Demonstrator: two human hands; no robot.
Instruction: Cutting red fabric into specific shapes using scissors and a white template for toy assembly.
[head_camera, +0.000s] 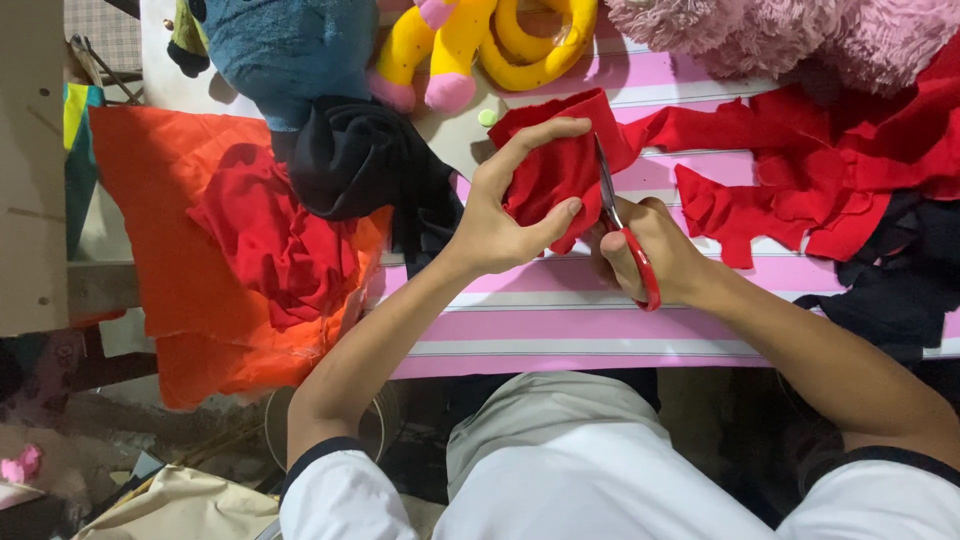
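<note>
Red cloth piece (552, 172) pinched in left hand (500, 215), cut by scissors (622, 232) in right hand (655, 255).

Held just above pink striped table (540, 325), near middle of view, left thumb under one edge and left fingers curled over top. Right hand closed through red scissor handles, blades nearly together and biting into right edge of cloth piece. Heap of red scraps (800, 180) lying to the right on table, dark cloth (900, 280) beside and below it. Black bundle (360, 160) just left of left hand, crumpled red fabric (275, 240) on orange sheet (160, 230) farther left. Blue plush toy (285, 45), yellow and pink toy (450, 45) and pink fluffy toy (790, 35) along far edge.
</note>
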